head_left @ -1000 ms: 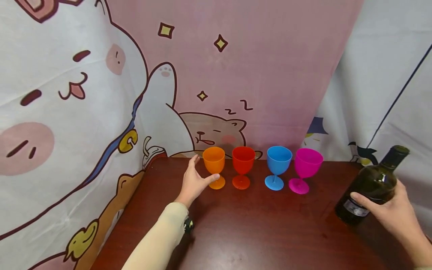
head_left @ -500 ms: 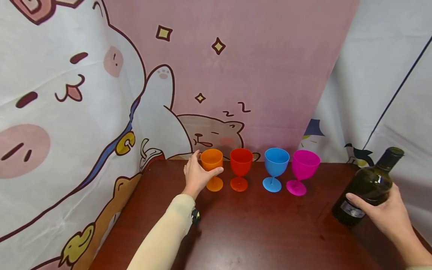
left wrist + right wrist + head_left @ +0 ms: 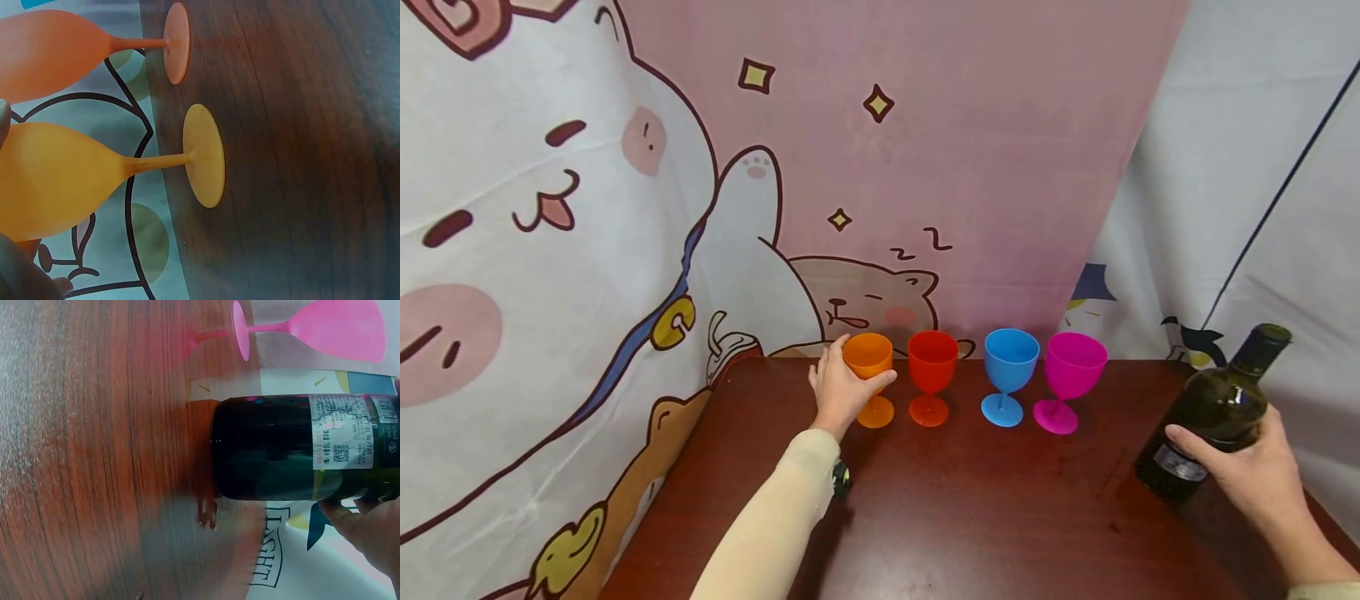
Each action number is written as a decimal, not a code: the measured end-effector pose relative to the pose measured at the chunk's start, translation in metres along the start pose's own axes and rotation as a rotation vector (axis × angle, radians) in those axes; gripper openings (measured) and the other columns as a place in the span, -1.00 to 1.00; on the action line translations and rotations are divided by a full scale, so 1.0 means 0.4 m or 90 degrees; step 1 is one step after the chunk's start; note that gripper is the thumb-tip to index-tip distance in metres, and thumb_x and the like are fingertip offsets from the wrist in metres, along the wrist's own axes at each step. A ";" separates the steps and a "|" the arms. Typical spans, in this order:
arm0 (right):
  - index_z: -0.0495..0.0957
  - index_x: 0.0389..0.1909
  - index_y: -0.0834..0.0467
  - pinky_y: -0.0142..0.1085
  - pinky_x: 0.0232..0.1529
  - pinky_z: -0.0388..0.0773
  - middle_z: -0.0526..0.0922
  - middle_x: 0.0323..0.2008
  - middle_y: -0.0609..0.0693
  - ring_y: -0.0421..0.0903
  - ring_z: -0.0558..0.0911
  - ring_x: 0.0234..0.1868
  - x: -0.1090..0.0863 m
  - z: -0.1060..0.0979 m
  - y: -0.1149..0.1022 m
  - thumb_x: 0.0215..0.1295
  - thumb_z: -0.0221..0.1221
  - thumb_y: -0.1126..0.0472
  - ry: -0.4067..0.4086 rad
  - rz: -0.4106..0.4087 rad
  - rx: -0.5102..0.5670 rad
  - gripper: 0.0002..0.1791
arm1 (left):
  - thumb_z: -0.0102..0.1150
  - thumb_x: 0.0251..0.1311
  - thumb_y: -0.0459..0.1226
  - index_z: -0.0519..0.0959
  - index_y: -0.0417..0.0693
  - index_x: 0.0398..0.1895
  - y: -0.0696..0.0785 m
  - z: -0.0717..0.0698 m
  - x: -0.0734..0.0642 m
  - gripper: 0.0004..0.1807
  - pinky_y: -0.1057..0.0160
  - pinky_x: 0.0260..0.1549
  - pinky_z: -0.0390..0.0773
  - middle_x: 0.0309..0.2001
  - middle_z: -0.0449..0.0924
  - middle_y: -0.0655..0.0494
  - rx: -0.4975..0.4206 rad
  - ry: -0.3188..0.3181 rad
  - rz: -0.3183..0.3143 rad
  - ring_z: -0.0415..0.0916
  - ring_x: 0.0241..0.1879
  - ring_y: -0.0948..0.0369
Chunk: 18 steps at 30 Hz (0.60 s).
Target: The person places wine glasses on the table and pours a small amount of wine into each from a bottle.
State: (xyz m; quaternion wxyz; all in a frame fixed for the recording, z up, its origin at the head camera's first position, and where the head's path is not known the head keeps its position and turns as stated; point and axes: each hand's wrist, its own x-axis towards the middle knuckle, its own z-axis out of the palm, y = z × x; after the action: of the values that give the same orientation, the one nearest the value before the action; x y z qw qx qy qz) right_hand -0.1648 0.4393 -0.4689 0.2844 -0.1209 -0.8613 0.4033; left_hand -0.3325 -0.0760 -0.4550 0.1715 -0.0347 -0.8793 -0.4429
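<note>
My left hand [image 3: 841, 390] grips the bowl of an orange plastic goblet [image 3: 869, 355], thumb in front and fingers round its left side. The goblet stands upright, and the left wrist view shows its stem and round foot [image 3: 205, 156] on the table. Over at the right, my right hand [image 3: 1258, 471] holds a dark green wine bottle [image 3: 1213, 408] round its body, neck leaning up to the right. A white printed label [image 3: 342, 431] faces the right wrist camera, where the bottle's base appears close to the tabletop.
A red goblet [image 3: 932, 362], a blue goblet [image 3: 1011, 362] and a magenta goblet [image 3: 1075, 367] stand in a row along the back of the brown wooden table [image 3: 970, 525]. Right behind them hangs a cartoon-printed cloth [image 3: 1000, 167].
My left hand has moved in round the orange goblet and its fingers have closed on the bowl. The right hand keeps holding the bottle in nearly the same spot; the head view shifted slightly.
</note>
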 end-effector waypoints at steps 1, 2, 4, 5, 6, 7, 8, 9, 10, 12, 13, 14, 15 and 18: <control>0.29 0.53 -0.28 -0.67 -0.05 0.17 0.36 -0.06 -0.65 -0.64 0.32 -0.07 -0.001 0.000 -0.001 0.15 0.61 0.07 0.002 0.010 0.001 -0.02 | 0.64 0.00 0.18 0.27 0.07 0.60 0.001 -0.001 -0.003 0.13 -0.39 0.65 -0.23 0.45 0.47 -0.04 -0.003 -0.001 0.001 0.27 0.56 -0.09; 0.26 0.55 -0.29 -0.66 0.01 0.17 0.33 -0.03 -0.65 -0.64 0.30 -0.04 -0.004 0.002 0.000 0.15 0.60 0.06 0.002 0.021 -0.002 0.00 | 0.64 0.01 0.17 0.28 0.07 0.59 0.002 -0.002 -0.007 0.11 -0.38 0.65 -0.21 0.44 0.48 -0.03 -0.006 -0.001 0.002 0.29 0.53 -0.08; 0.22 0.58 -0.30 -0.64 0.05 0.17 0.30 0.01 -0.63 -0.64 0.27 -0.02 -0.007 0.004 0.001 0.16 0.60 0.04 0.003 0.035 -0.005 0.04 | 0.64 0.01 0.17 0.30 0.08 0.58 0.004 -0.006 -0.016 0.09 -0.34 0.65 -0.15 0.41 0.52 0.00 -0.008 -0.003 0.003 0.33 0.49 -0.07; 0.21 0.59 -0.29 -0.64 0.06 0.17 0.30 0.03 -0.62 -0.63 0.27 -0.01 -0.008 0.005 0.002 0.16 0.60 0.04 0.004 0.038 -0.004 0.05 | 0.64 0.00 0.18 0.32 0.10 0.57 0.006 -0.008 -0.022 0.08 -0.31 0.64 -0.10 0.39 0.54 0.01 -0.007 -0.004 0.002 0.35 0.47 -0.07; 0.19 0.61 -0.30 -0.64 0.09 0.18 0.30 0.08 -0.61 -0.64 0.26 0.00 -0.010 0.007 0.002 0.17 0.59 0.04 0.004 0.041 -0.003 0.06 | 0.64 -0.01 0.19 0.33 0.12 0.56 0.009 -0.010 -0.029 0.08 -0.28 0.63 -0.04 0.36 0.55 0.03 -0.007 -0.006 -0.001 0.36 0.45 -0.06; 0.19 0.61 -0.30 -0.65 0.08 0.18 0.29 0.09 -0.61 -0.64 0.26 0.01 -0.010 0.008 0.003 0.17 0.59 0.04 0.004 0.039 -0.001 0.06 | 0.65 -0.02 0.20 0.34 0.14 0.55 0.013 -0.012 -0.036 0.07 -0.26 0.60 0.04 0.33 0.57 0.03 -0.012 -0.006 -0.004 0.36 0.43 -0.07; 0.18 0.61 -0.30 -0.66 0.07 0.18 0.28 0.10 -0.60 -0.64 0.27 0.01 -0.010 0.009 0.004 0.17 0.59 0.05 0.003 0.036 0.001 0.06 | 0.65 -0.04 0.20 0.36 0.16 0.54 0.018 -0.014 -0.044 0.07 -0.24 0.56 0.14 0.30 0.58 0.04 -0.020 -0.008 -0.007 0.36 0.40 -0.08; 0.20 0.60 -0.30 -0.68 0.02 0.19 0.30 0.08 -0.60 -0.63 0.29 -0.01 -0.007 0.010 0.004 0.17 0.60 0.07 0.003 0.028 0.005 0.05 | 0.66 -0.05 0.20 0.36 0.19 0.53 0.024 -0.017 -0.053 0.06 -0.22 0.51 0.23 0.27 0.59 0.05 -0.031 -0.012 -0.012 0.35 0.39 -0.08; 0.25 0.58 -0.27 -0.70 -0.01 0.20 0.33 0.06 -0.61 -0.62 0.32 -0.02 -0.005 0.011 0.004 0.16 0.60 0.09 0.002 0.018 0.014 0.03 | 0.67 -0.06 0.20 0.37 0.22 0.52 0.031 -0.018 -0.062 0.06 -0.21 0.46 0.31 0.25 0.60 0.05 -0.044 -0.017 -0.015 0.34 0.38 -0.08; 0.31 0.54 -0.26 -0.73 -0.03 0.20 0.35 0.04 -0.61 -0.63 0.34 -0.04 -0.004 0.012 0.006 0.14 0.61 0.11 0.002 0.004 0.021 -0.02 | 0.69 -0.07 0.19 0.38 0.27 0.51 0.046 -0.020 -0.082 0.04 -0.19 0.37 0.48 0.23 0.61 0.08 -0.074 -0.032 -0.017 0.35 0.37 -0.08; 0.33 0.53 -0.24 -0.73 -0.04 0.19 0.35 0.00 -0.62 -0.62 0.35 -0.05 -0.002 0.012 0.006 0.13 0.61 0.12 0.002 0.001 0.021 -0.03 | 0.69 -0.07 0.17 0.37 0.27 0.52 0.053 -0.019 -0.092 0.04 -0.18 0.33 0.55 0.24 0.61 0.09 -0.090 -0.042 -0.014 0.36 0.36 -0.07; 0.35 0.52 -0.21 -0.72 -0.03 0.20 0.37 0.00 -0.59 -0.59 0.37 -0.04 -0.001 0.012 0.006 0.13 0.61 0.12 0.002 0.002 0.021 -0.04 | 0.70 -0.07 0.16 0.37 0.29 0.52 0.060 -0.018 -0.102 0.04 -0.17 0.30 0.60 0.25 0.61 0.11 -0.103 -0.053 -0.011 0.37 0.36 -0.06; 0.35 0.53 -0.20 -0.71 0.03 0.21 0.42 0.04 -0.50 -0.54 0.40 -0.01 -0.001 0.013 0.005 0.13 0.62 0.10 0.004 0.010 0.015 -0.04 | 0.70 -0.06 0.14 0.36 0.28 0.53 0.067 -0.016 -0.112 0.05 -0.15 0.29 0.63 0.25 0.61 0.12 -0.113 -0.062 -0.003 0.39 0.35 -0.04; 0.19 0.64 -0.05 -0.40 0.50 0.25 0.47 0.29 -0.03 -0.11 0.48 0.25 -0.004 0.017 0.001 0.19 0.57 0.02 -0.002 0.056 -0.006 0.07 | 0.70 -0.03 0.10 0.32 0.27 0.55 0.079 -0.005 -0.137 0.06 -0.08 0.26 0.68 0.28 0.60 0.15 -0.130 -0.082 0.024 0.47 0.31 0.02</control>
State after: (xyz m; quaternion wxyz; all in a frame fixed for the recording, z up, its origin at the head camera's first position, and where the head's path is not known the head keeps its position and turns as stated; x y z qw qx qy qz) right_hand -0.1675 0.4348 -0.4733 0.2646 -0.1595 -0.8573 0.4118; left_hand -0.2739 -0.0533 -0.4477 0.1185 -0.0969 -0.8381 -0.5236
